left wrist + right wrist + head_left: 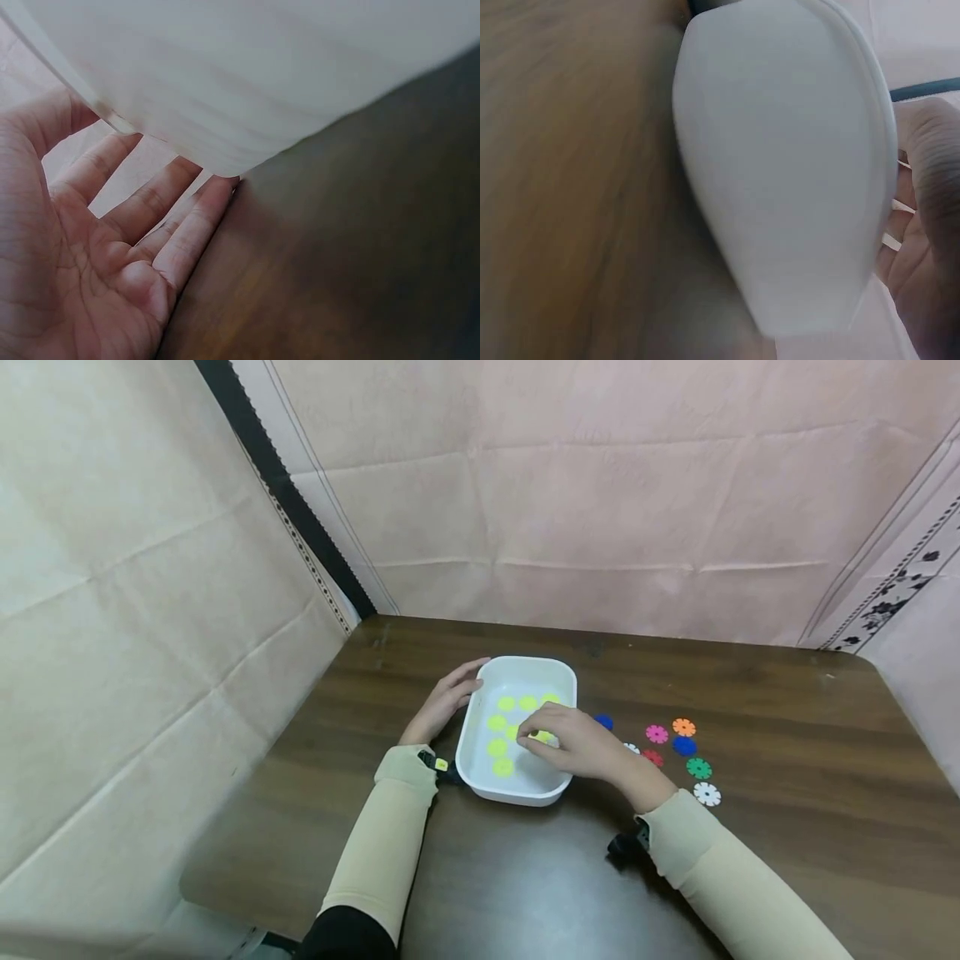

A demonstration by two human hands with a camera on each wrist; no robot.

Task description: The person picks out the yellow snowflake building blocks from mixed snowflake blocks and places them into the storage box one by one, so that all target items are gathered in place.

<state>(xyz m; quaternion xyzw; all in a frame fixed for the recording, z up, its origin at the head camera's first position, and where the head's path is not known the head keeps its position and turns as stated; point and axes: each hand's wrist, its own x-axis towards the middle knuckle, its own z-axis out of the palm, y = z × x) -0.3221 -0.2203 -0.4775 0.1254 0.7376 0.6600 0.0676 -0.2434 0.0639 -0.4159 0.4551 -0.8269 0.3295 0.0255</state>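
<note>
A white rectangular tray stands on the table with several yellow-green round pieces spread over its bottom. At its left side my left hand has its fingers extended along the outer wall, thumb at the rim. The left wrist view shows these fingers reaching straight to the tray's underside edge. My right hand is over the tray's right half, thumb and forefinger bent close together above the pieces. I cannot tell whether a piece is between those fingertips. From the right wrist, the tray's outer wall hides the fingertips.
Right of the tray lie several notched plastic discs: an orange disc, a pink disc, a blue disc, a green disc and a white disc. A red disc lies partly behind my right forearm. Cloth hangs behind the table.
</note>
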